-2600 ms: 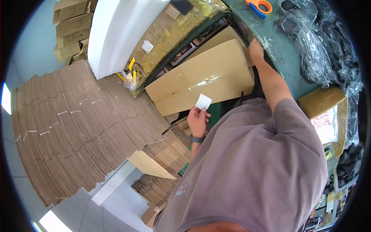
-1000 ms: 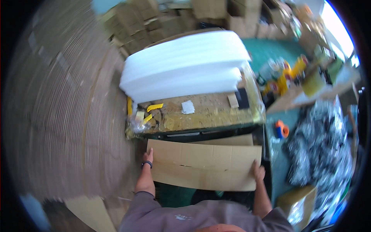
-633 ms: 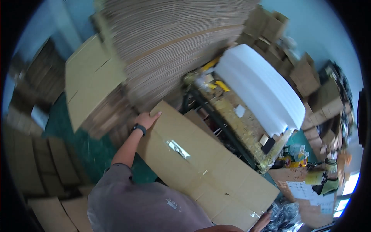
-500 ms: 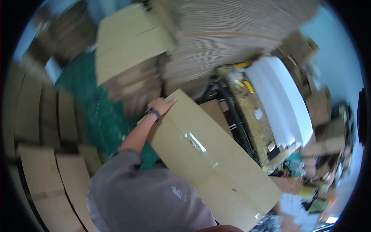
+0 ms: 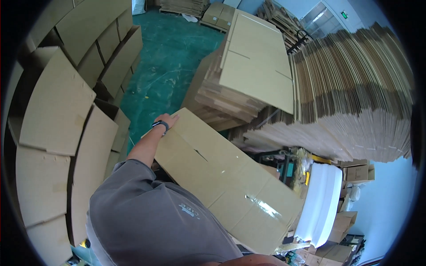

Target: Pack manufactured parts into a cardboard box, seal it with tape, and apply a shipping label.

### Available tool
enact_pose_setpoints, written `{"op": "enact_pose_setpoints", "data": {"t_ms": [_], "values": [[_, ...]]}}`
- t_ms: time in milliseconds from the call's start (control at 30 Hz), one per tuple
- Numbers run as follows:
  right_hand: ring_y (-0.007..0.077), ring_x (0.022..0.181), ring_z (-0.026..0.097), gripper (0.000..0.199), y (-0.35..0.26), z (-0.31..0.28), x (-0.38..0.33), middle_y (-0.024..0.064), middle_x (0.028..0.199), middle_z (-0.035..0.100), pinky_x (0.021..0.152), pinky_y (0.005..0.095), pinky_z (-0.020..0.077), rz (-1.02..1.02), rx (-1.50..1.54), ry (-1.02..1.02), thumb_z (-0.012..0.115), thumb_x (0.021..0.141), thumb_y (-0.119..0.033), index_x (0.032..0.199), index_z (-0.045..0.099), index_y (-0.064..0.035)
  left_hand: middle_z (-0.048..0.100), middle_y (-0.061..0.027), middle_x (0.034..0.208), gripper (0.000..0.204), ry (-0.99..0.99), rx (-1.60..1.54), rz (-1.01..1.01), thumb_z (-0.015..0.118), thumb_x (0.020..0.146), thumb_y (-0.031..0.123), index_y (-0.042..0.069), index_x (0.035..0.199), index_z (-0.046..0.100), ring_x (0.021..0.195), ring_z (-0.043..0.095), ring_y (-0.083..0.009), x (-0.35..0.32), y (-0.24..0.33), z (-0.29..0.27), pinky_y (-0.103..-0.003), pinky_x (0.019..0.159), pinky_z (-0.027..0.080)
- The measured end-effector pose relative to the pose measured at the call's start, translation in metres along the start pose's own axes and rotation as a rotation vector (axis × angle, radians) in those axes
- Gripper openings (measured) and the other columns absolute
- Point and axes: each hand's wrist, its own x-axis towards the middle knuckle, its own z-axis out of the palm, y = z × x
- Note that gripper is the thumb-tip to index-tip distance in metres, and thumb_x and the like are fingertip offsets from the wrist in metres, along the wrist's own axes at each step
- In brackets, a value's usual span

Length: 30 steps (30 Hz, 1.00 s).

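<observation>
I hold a long, brown cardboard box [image 5: 222, 177], sealed with clear tape, slanting across my front. My left hand [image 5: 167, 120], with a dark band on its wrist, grips the box's far upper-left end. The lower right end of the box runs down beside my grey-shirted body, and my right hand is hidden there.
Closed brown boxes [image 5: 57, 111] are stacked along the left. A pile of flat cardboard [image 5: 253, 62] and tall bundles of folded cartons [image 5: 355, 88] stand ahead and right. A stack of white foam sheets [image 5: 321, 204] lies lower right. Green floor [image 5: 173, 57] runs ahead.
I have turned left, away from the work table, with the box in my hands. The stacked boxes on the left have come into view, and my right hand has dropped out of sight.
</observation>
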Motion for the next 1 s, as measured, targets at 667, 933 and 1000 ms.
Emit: {"op": "enact_pose_setpoints", "data": {"t_ms": [667, 933, 1000], "values": [[0.0252, 0.129, 0.063, 0.068, -0.465, 0.679, 0.39, 0.0151, 0.146, 0.066, 0.108, 0.0431, 0.0522, -0.298, 0.177, -0.31, 0.048, 0.115, -0.05, 0.162, 0.049, -0.0004, 0.067, -0.035, 0.139, 0.107, 0.313, -0.295, -0.502, 0.039, 0.097, 0.087, -0.007, 0.134, 0.072, 0.137, 0.062, -0.0485, 0.472, -0.236, -0.343, -0.053, 0.117, 0.047], [0.036, 0.164, 0.032, 0.098, -0.717, 0.927, 0.647, 0.0262, 0.174, 0.037, 0.134, 0.0451, 0.0222, -0.516, -0.002, -0.546, 0.042, 0.109, -0.071, 0.168, 0.035, 0.0064, 0.071, -0.0351, 0.131, 0.104, 0.49, -0.429, -0.66, 0.037, 0.101, 0.084, -0.01, 0.125, 0.076, 0.133, 0.065, -0.0485, 0.689, -0.223, -0.467, -0.054, 0.113, 0.049], [0.035, 0.163, 0.033, 0.092, -0.775, 0.99, 0.702, 0.0241, 0.174, 0.038, 0.134, 0.0443, 0.0219, -0.548, 0.037, -0.617, 0.045, 0.11, -0.067, 0.168, 0.037, 0.0043, 0.072, -0.0343, 0.13, 0.104, 0.504, -0.449, -0.652, 0.037, 0.101, 0.084, -0.009, 0.124, 0.076, 0.131, 0.066, -0.048, 0.741, -0.23, -0.488, -0.054, 0.111, 0.05]]}}
